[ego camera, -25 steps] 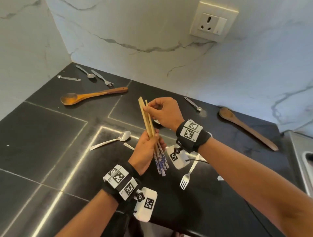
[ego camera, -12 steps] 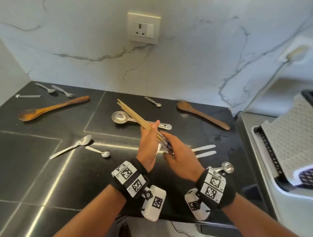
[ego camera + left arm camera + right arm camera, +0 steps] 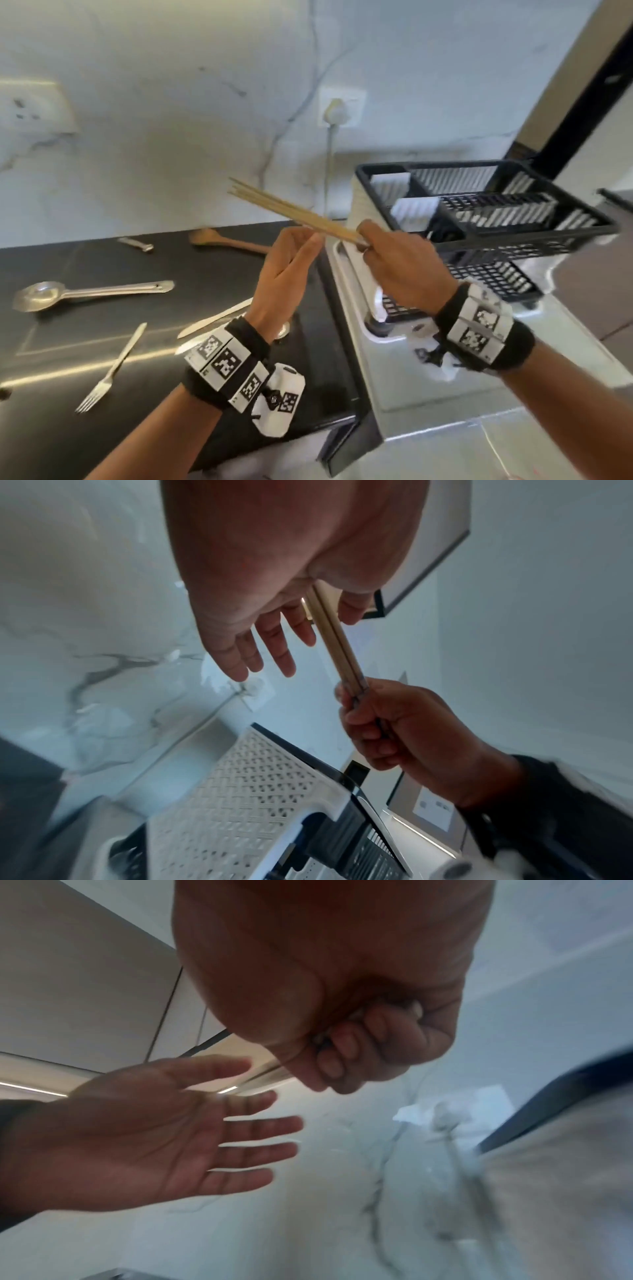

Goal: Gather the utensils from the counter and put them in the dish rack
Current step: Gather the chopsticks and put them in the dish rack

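My right hand (image 3: pixel 380 246) grips a bundle of wooden chopsticks (image 3: pixel 291 210) by the lower end, their tips pointing up and left. The chopsticks (image 3: pixel 337 642) run between my left thumb and fingers in the left wrist view. My left hand (image 3: pixel 291 260) is open beside them, fingers straight, and holds nothing; its palm (image 3: pixel 154 1131) shows spread in the right wrist view. The black and white dish rack (image 3: pixel 479 219) stands just right of my hands, on the steel drainboard (image 3: pixel 428 394).
On the black counter (image 3: pixel 68 445) lie a large steel spoon (image 3: pixel 85 294), a fork (image 3: pixel 109 370), a wooden spoon (image 3: pixel 226 240), a small steel utensil (image 3: pixel 135 244) and a pale knife (image 3: pixel 215 317). A plugged socket (image 3: pixel 339 109) sits on the marble wall.
The view swung right toward the dish rack. My right hand took the chopsticks by their lower end and carried them right; my left hand let go and opened.
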